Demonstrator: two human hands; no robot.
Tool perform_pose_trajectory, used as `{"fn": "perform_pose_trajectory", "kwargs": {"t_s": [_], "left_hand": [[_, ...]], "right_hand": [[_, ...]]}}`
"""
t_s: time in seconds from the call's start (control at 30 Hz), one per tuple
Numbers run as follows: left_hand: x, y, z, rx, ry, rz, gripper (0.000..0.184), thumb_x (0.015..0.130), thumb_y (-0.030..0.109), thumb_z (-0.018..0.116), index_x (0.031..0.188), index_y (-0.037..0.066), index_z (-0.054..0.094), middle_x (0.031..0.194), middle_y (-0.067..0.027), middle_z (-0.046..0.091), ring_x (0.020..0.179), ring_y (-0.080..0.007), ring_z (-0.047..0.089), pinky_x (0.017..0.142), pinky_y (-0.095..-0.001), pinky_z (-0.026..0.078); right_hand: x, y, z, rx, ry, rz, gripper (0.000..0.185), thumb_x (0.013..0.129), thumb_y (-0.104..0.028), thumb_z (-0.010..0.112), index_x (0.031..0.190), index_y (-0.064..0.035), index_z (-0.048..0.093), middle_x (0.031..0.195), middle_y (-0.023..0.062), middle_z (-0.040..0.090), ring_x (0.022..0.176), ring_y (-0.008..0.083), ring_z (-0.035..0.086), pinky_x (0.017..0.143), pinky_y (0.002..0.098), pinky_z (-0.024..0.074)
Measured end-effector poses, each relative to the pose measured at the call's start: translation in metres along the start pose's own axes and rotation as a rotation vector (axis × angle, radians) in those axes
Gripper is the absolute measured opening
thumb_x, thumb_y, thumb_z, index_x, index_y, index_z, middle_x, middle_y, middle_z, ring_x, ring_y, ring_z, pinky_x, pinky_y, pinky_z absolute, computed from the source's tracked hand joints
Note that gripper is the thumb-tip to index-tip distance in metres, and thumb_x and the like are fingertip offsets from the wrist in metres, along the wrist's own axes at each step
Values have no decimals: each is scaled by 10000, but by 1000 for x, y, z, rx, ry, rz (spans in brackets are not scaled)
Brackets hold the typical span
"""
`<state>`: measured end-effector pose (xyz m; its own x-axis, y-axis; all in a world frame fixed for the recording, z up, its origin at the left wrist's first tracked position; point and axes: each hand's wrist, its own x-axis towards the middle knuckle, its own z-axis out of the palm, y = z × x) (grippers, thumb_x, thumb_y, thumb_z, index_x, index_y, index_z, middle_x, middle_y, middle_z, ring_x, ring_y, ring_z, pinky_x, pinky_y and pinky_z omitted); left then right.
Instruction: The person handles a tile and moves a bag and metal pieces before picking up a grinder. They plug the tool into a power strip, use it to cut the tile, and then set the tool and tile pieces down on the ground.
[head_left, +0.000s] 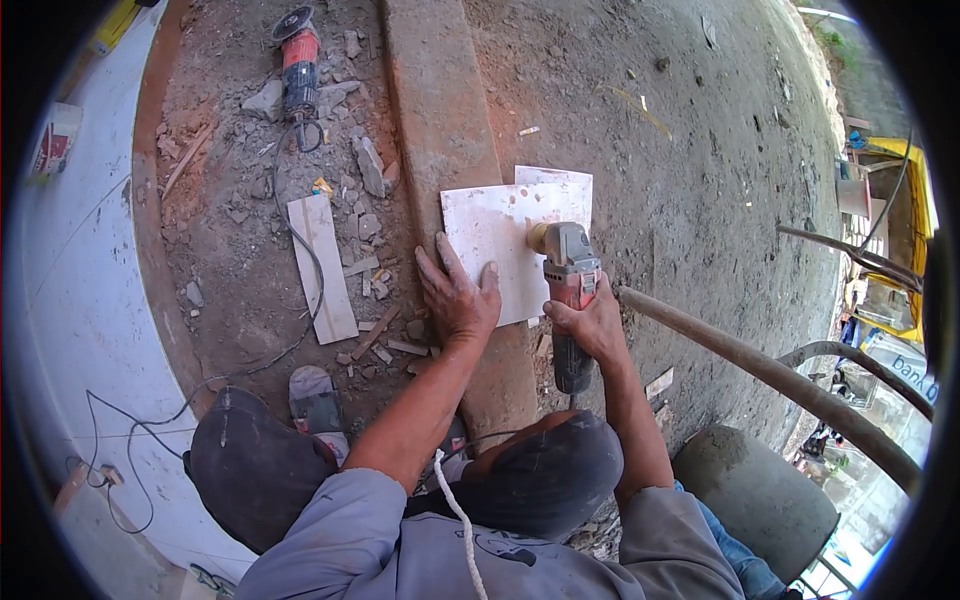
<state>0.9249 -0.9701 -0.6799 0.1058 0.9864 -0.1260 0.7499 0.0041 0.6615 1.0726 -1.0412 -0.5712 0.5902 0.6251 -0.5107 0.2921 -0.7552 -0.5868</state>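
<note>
My right hand (596, 322) is wrapped around the body of a red and black angle grinder (571, 262). The yellowish round head of the tool sits over the face of a white tile (488, 225), which has several small brown marks near its top. Fingers spread, my left hand (463, 300) lies against the tile's left edge, with the thumb on its surface. A second white tile (562, 176) sticks out from behind the first. Both rest on or beside a long concrete ledge (440, 90).
Another angle grinder (300, 70) lies on the rubble at upper left, its cord (318, 270) trailing past a tile strip (323, 270). A white tiled surface (95, 270) borders the left. A long pole (770, 375) and a grey chair (757, 490) stand at right.
</note>
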Motion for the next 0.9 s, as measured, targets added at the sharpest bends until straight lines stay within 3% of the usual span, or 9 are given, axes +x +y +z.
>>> {"fn": "perform_pose_trajectory", "kwargs": {"t_s": [0.13,0.23,0.9], "left_hand": [[0,-1,-1,27,-12,27,893,815,379,659,1469,40,153,1414,-376,183,1272,-532,301,1012,-569,324],[1,0,-1,15,-4,6,918,777,340,709,1463,48,173,1402,-376,199,1265,-524,303,1029,-552,294],[-7,-2,-4,11,1,15,921,784,347,699,1467,46,160,1409,-371,202,1267,-523,305,1021,-557,300]], "right_hand": [[-2,-6,-2,-8,-13,18,729,620,-284,808,1177,37,464,1054,206,619,971,306,619,877,387,476],[-5,-14,-4,-65,0,23,709,622,-277,805,1161,36,467,1040,206,621,959,305,622,863,386,482],[-8,-3,1,20,-2,44,719,617,-277,802,1166,48,470,1034,199,626,943,285,628,833,378,498]]}}
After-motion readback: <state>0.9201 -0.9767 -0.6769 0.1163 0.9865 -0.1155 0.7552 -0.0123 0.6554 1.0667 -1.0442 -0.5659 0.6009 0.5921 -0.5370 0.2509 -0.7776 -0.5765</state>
